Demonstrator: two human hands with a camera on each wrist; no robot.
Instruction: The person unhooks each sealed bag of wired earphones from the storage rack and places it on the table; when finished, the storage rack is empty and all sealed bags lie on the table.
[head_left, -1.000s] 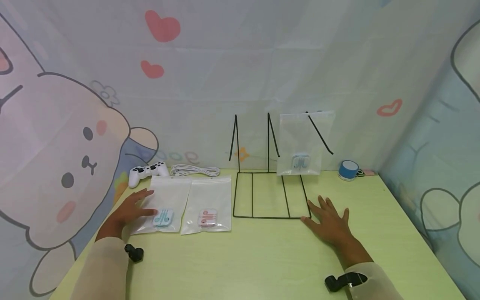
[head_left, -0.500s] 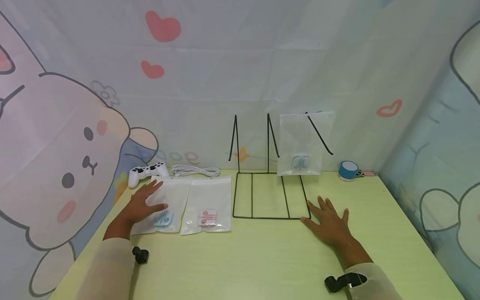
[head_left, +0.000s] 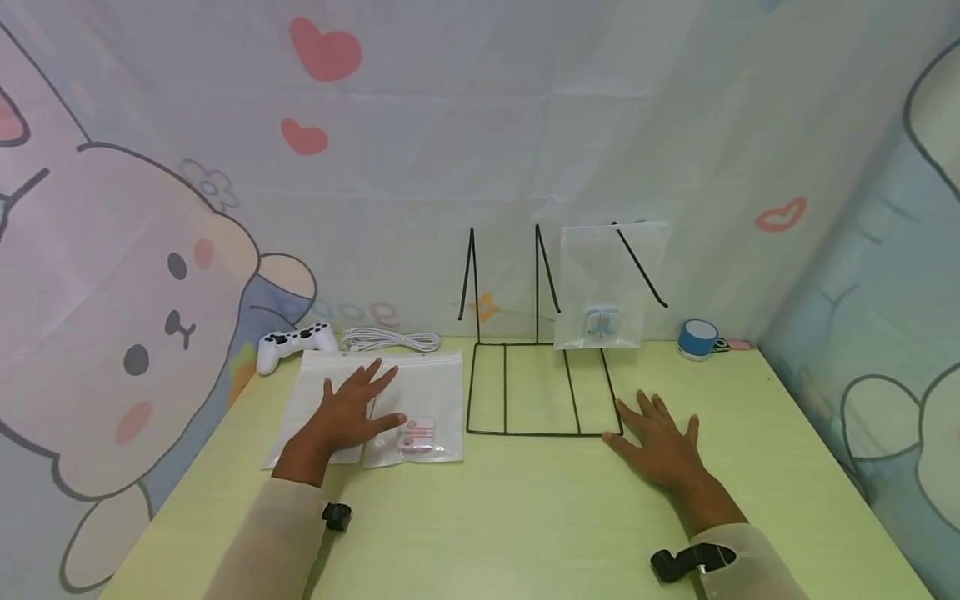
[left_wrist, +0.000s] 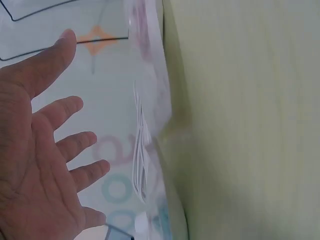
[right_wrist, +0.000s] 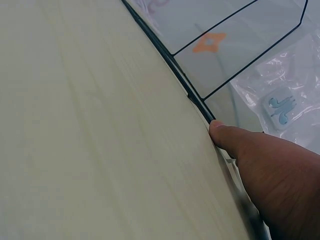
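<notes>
My left hand (head_left: pixel 341 421), fingers spread, is over two flat zip bags. It covers much of the left bag (head_left: pixel 315 375) and overlaps the edge of the right bag (head_left: pixel 431 383), where pink earphones in a case (head_left: pixel 417 435) show. In the left wrist view its palm (left_wrist: pixel 40 165) holds nothing. My right hand (head_left: pixel 660 450) touches the front right corner of a black wire display rack (head_left: pixel 543 434); its thumb (right_wrist: pixel 227 136) presses the base rod in the right wrist view. From the rack's right hook hangs another zip bag (head_left: pixel 600 262) with blue earphones (head_left: pixel 602 322).
Behind the flat bags lie a white game controller (head_left: pixel 297 343) and a coiled white cable (head_left: pixel 390 340). A blue roll of tape (head_left: pixel 697 338) stands at the back right beside scissors (head_left: pixel 723 345). A printed cloth backdrop (head_left: pixel 420 150) closes off the table's back.
My left hand has moved right, from the left bag toward the right one, now covering the blue earphones in the left bag. The right hand and the rack stay put.
</notes>
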